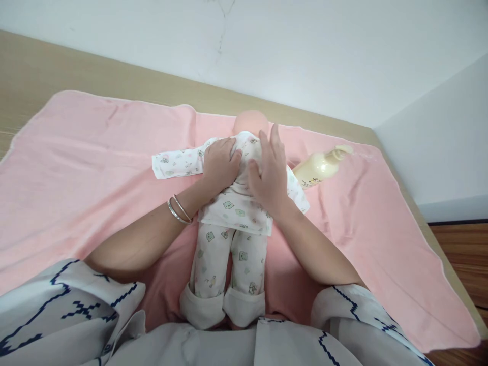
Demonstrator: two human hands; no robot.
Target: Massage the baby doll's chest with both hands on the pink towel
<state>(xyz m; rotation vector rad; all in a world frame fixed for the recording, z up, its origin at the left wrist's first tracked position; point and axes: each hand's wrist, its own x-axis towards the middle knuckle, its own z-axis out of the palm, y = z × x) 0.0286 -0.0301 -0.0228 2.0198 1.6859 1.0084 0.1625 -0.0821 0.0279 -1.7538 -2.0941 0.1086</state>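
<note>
Two-handed, with the left hand (221,163) and right hand (270,175) released, touching the upper body of a smooth-headed doll (238,211) in white, animal-printed cloth, laid on a soft pink blanket (125,134), near a glossy cream pump bottle (317,166).

Doll head (251,122): beyond both hands, face out of sight.
Doll shirt (238,208): chest area partly covered by the left hand (221,163) and right hand (269,172).
Bottle (318,169): just beyond the right hand, base hidden by a sleeve (296,190), print too small to read.
Doll feet: nearer the wearer than both hands, mostly hidden by trouser cuffs (244,307).
Pink blanket (114,137): left of the left hand, cut off by the frame.
</note>
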